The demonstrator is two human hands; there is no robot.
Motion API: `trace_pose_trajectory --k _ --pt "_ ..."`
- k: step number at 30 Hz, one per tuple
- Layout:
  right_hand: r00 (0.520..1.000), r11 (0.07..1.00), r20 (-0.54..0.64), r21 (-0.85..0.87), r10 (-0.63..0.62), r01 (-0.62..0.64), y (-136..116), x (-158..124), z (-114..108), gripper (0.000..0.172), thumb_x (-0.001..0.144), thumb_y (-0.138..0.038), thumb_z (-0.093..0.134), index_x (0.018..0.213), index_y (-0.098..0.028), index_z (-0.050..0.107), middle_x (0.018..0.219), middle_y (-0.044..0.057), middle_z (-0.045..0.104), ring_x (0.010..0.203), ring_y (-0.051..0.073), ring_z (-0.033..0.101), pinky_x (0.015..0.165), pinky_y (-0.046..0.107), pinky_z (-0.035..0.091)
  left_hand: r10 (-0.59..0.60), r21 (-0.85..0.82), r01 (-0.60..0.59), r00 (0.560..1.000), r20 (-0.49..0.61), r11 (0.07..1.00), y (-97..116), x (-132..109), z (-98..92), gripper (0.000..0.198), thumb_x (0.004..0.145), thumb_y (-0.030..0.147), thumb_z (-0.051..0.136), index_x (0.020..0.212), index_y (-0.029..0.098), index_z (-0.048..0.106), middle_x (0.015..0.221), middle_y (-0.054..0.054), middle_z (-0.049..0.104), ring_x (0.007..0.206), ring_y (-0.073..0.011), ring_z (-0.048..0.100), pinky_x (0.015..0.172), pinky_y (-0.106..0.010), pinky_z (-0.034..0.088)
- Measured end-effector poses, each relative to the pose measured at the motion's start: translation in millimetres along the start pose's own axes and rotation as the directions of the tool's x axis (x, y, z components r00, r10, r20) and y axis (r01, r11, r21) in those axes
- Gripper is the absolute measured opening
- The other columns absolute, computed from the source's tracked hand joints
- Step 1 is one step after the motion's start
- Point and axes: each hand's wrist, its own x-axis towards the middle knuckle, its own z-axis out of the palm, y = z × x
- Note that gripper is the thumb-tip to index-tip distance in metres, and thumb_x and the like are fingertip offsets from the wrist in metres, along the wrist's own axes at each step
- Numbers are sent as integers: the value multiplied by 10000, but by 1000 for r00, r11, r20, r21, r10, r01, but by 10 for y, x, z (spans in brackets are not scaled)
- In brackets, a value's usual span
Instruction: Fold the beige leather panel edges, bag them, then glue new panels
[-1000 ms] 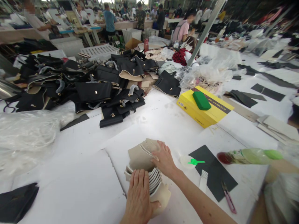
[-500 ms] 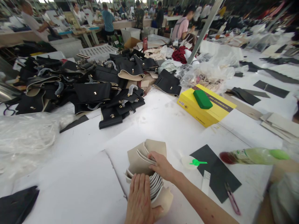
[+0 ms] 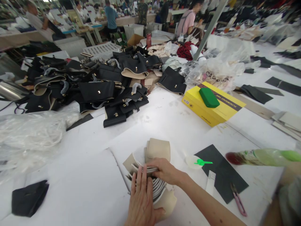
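A fanned stack of beige cut pieces (image 3: 158, 150) lies on the white table (image 3: 89, 175) just in front of me. My left hand (image 3: 141, 201) rests flat on the near part of the stack, fingers stretched out and pressing down. My right hand (image 3: 166, 171) reaches across from the right. Its fingers curl over the edges of the upper pieces at the middle of the fan. One beige piece lies apart at the top of the stack.
A heap of black leather parts (image 3: 98, 81) fills the far left. A yellow box (image 3: 213, 105) with a green case (image 3: 208, 97) stands right. A plastic bottle (image 3: 261, 157), black sheet (image 3: 223, 175), small snips (image 3: 238, 199) and white lid (image 3: 192, 161) lie near right. People work at far tables.
My right hand has drawn back toward me over the fan, and the top beige pieces have shifted apart. My left hand has stayed flat on the stack.
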Motion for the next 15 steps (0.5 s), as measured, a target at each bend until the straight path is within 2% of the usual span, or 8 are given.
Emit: trace_pose_trajectory --k 4,6,7,9,10,11,13,15 --pt "989 997 126 -13 -72 74 -101 -62 -62 322 751 -111 542 962 -260 734 873 -2 725 836 198 617 790 268 429 7 -11 -7 1000 18 1000 -3 3 -21 899 454 752 701 1085 124 571 1450 -272 396 1375 -436 294 1091 -606 214" --pt "984 995 157 70 -84 74 -67 -113 -52 274 758 -162 597 973 -261 735 857 -13 724 807 186 623 775 256 444 27 -9 -27 999 22 1000 -22 -28 -9 907 392 755 728 1047 146 581 1382 -257 478 1324 -445 368 1081 -606 232" --pt "990 992 127 121 -56 41 -18 -146 -35 252 757 -206 632 979 -265 735 865 -20 725 805 180 631 768 249 455 32 -9 -32 999 21 999 -31 -43 -5 900 369 751 740 1027 157 586 1332 -240 526 1282 -441 420 1074 -604 246" --pt "995 978 -31 192 91 -83 142 -222 14 213 772 -316 656 960 -250 733 896 -10 725 822 183 645 760 252 477 26 -21 -26 1000 9 999 -41 -62 -6 861 360 755 748 973 172 591 1223 -198 601 1184 -409 511 1067 -595 274" --pt "969 966 -150 201 196 -164 246 -259 37 229 805 -372 620 957 -235 724 932 11 720 851 194 647 771 270 483 12 -30 -12 1000 -1 999 -40 -65 -10 839 364 765 742 944 177 590 1184 -182 619 1148 -394 535 1064 -592 286" --pt "914 947 -275 201 299 -249 360 -292 54 281 852 -411 549 977 -216 706 980 43 709 885 209 644 789 299 486 -3 -39 3 1000 -5 999 -37 -65 -15 824 373 781 730 919 181 588 1164 -172 627 1130 -385 545 1060 -591 297" --pt "767 894 -461 198 447 -403 589 -329 68 389 916 -431 402 1092 -178 639 1094 119 661 946 244 629 814 369 478 -18 -50 18 1000 -5 999 -27 -62 -23 815 393 814 699 896 184 581 1165 -164 624 1136 -382 540 1051 -593 313" --pt "629 825 -555 219 545 -521 782 -310 61 435 898 -463 424 1173 -160 572 1119 158 634 940 266 630 788 398 478 -23 -54 22 1000 -11 998 -17 -60 -27 821 403 826 685 905 185 576 1178 -161 616 1147 -380 531 1048 -595 313"
